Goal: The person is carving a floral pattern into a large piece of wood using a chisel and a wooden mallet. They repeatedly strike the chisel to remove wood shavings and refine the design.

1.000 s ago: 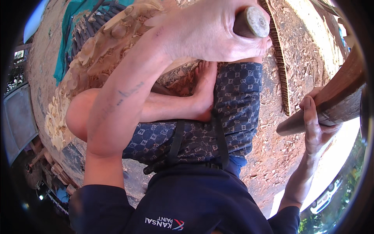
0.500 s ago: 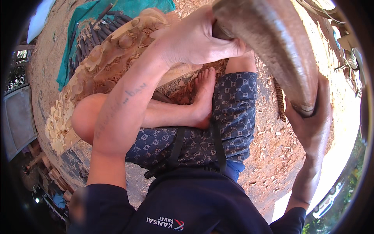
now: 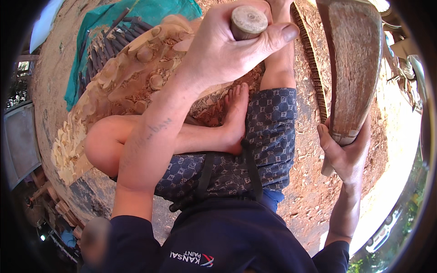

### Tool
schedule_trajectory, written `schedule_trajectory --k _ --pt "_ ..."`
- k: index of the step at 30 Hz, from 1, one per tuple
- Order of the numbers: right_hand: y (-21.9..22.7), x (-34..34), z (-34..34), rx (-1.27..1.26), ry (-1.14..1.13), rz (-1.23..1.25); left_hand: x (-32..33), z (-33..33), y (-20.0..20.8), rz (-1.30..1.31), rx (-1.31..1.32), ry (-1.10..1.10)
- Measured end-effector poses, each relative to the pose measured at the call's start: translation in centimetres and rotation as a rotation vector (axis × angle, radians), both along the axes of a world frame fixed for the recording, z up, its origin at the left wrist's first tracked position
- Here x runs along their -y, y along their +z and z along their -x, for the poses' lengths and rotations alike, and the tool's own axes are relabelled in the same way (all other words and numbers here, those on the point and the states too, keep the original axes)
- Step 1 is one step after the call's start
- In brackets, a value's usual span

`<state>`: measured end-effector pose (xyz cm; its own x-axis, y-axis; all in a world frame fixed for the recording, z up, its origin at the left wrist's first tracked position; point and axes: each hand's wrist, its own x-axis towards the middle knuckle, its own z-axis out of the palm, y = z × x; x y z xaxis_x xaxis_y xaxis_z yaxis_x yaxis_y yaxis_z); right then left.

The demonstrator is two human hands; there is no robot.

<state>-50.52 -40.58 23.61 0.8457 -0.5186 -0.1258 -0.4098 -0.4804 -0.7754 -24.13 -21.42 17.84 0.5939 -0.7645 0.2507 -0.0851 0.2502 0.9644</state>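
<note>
My left hand (image 3: 227, 50) is closed around a chisel, thumb stretched along its side; the pale, worn round butt (image 3: 249, 21) faces up, and its blade is hidden below my hand. Beneath my left hand and forearm lies a carved wooden piece (image 3: 136, 75) with rounded raised shapes, strewn with reddish chips. At the right, my right hand (image 3: 348, 152) grips the narrow handle of a heavy, curved wooden mallet (image 3: 357, 59). The mallet's broad worn head points away from me, apart from the chisel, and the handle's end sticks out below my fist.
Several dark chisels (image 3: 111, 45) lie bunched on a green cloth (image 3: 75, 88) at the far left. A dark ridged strip (image 3: 314, 59) runs along the ground between my leg and the mallet. Wood chips cover the ground (image 3: 305, 204). My bent leg (image 3: 195, 136) lies beside the carving.
The mallet has swung right and away from above my left hand, uncovering the chisel's butt. My right hand has shifted slightly left and lower. My left hand stays in nearly the same place.
</note>
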Motion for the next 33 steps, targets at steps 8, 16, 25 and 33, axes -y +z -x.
schedule_trajectory --k 8,16,25,33 --pt "0.2 -0.2 -0.1 0.157 -0.071 -0.022 -0.4 -1.3 0.5 -0.049 0.316 0.122" --pt "1.5 -0.9 -0.2 0.138 -0.113 -0.114 -0.6 -0.6 -0.5 -0.087 0.179 0.103" --pt "1.7 -0.9 -0.2 0.128 -0.090 -0.082 -0.1 -0.6 -1.0 0.002 0.194 0.121" --pt "1.5 -1.2 -0.4 0.114 -0.121 -0.091 0.0 -0.8 -1.1 -0.035 0.205 0.095"
